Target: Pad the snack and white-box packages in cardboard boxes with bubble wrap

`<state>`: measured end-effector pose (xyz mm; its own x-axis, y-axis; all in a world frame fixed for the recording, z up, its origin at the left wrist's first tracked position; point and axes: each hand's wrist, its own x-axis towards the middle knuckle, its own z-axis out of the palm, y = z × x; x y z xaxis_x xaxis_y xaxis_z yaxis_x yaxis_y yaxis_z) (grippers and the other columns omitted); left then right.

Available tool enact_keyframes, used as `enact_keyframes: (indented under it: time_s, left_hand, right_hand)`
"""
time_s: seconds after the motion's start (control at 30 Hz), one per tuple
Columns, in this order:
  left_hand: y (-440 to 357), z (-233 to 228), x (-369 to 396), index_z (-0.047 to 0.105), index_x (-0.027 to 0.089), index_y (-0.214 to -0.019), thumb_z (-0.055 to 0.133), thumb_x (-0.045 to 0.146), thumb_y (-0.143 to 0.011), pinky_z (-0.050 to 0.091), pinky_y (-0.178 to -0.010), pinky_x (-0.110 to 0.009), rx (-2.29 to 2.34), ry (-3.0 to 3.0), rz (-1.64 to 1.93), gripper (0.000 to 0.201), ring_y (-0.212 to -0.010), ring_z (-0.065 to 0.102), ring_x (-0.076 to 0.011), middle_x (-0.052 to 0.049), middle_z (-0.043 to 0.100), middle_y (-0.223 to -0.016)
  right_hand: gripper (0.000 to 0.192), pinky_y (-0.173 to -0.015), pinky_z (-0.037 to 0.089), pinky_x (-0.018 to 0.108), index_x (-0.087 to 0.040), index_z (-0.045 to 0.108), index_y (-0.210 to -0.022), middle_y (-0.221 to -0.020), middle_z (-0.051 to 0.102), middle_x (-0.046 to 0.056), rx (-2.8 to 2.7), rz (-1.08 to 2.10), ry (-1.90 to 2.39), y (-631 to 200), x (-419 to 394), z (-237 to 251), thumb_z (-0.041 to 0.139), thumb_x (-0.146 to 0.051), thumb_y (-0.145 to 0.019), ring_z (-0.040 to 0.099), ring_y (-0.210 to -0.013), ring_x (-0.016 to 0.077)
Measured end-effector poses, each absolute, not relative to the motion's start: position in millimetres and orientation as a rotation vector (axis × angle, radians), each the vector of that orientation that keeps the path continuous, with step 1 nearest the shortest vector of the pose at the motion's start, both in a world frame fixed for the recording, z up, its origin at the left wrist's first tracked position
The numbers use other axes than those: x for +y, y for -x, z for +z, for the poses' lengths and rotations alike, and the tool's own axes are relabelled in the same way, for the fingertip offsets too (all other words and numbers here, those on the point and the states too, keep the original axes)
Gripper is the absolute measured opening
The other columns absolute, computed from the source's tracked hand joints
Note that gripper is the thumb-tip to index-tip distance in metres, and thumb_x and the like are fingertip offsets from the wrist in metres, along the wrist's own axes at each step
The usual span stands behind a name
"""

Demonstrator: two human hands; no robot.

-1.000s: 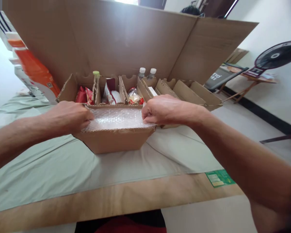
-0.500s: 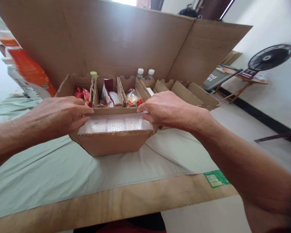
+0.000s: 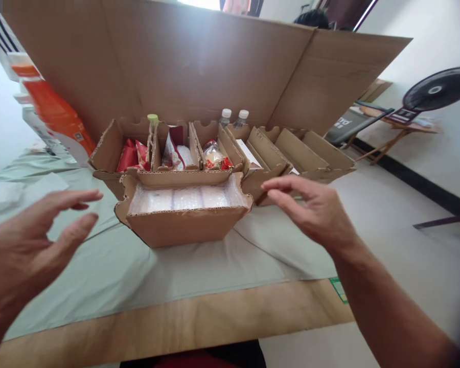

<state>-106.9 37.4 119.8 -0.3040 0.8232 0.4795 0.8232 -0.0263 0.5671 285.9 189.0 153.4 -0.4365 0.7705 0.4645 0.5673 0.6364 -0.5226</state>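
In front of me a small open cardboard box (image 3: 187, 227) stands on a pale green cloth. Inside it lies a white item in bubble wrap (image 3: 184, 198). To the left of this box, my left hand (image 3: 49, 240) is in the air with thumb and fingers apart, holding nothing. My right hand (image 3: 310, 209) hovers off the box's right end, empty, its thumb and fingers slightly parted. Behind the box is a row of cardboard bins, with red packets (image 3: 129, 155), a white and maroon pouch (image 3: 172, 148) and a clear-wrapped snack packet (image 3: 213, 155) in them.
A tall cardboard panel (image 3: 214, 66) rises behind the bins. Two white-capped bottles (image 3: 242, 118) stand near it. At the left is an orange bottle (image 3: 55, 112). A wooden table edge (image 3: 176, 327) runs along the front, and a black fan (image 3: 437, 92) is at the right.
Both hands have let go of the small box's ends and moved apart, the left to the left and the right to the right. The box stays in place on the cloth.
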Motion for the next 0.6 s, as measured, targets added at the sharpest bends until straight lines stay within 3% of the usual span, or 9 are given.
enact_keyframes:
  time_s: [0.1,0.17,0.33,0.6]
  left_hand:
    - [100,67,26,0.056,0.030,-0.147,0.064,0.065,-0.086,0.048,-0.113,-0.061,-2.375,1.897,-1.343,0.070,-0.123,0.065,-0.0370,-0.005,0.066,-0.142]
    - [88,38,37,0.055,0.022,-0.144,0.069,0.067,-0.081,0.048,-0.113,-0.059,-2.417,1.984,-1.450,0.078,-0.128,0.063,-0.0380,-0.012,0.065,-0.142]
    - [50,13,72,0.054,0.015,-0.139,0.071,0.070,-0.078,0.047,-0.113,-0.055,-2.420,1.887,-1.834,0.084,-0.130,0.060,-0.0370,-0.018,0.065,-0.134]
    - [45,12,0,0.057,0.020,-0.137,0.074,0.063,-0.084,0.051,-0.108,-0.048,-2.448,1.606,-1.993,0.070,-0.119,0.065,-0.0320,-0.013,0.069,-0.126]
  right_hand:
    - [0.057,-0.092,0.060,0.043,-0.020,0.064,-0.139,-0.131,0.074,0.013,-2.112,0.622,1.105,-288,180,100,0.072,-0.051,-0.091,0.073,-0.112,0.0278]
    - [0.072,-0.099,0.058,0.048,-0.020,0.055,-0.148,-0.144,0.067,0.017,-2.105,0.769,1.078,-268,178,71,0.070,-0.060,-0.090,0.068,-0.124,0.0321]
    - [0.085,-0.119,0.044,0.057,-0.018,0.049,-0.153,-0.148,0.062,0.019,-1.951,0.870,0.994,-227,174,44,0.064,-0.073,-0.090,0.054,-0.143,0.0374]
    - [0.087,-0.119,0.043,0.063,-0.024,0.042,-0.162,-0.159,0.055,0.017,-1.942,0.846,0.974,-230,121,47,0.068,-0.067,-0.092,0.050,-0.148,0.0394]
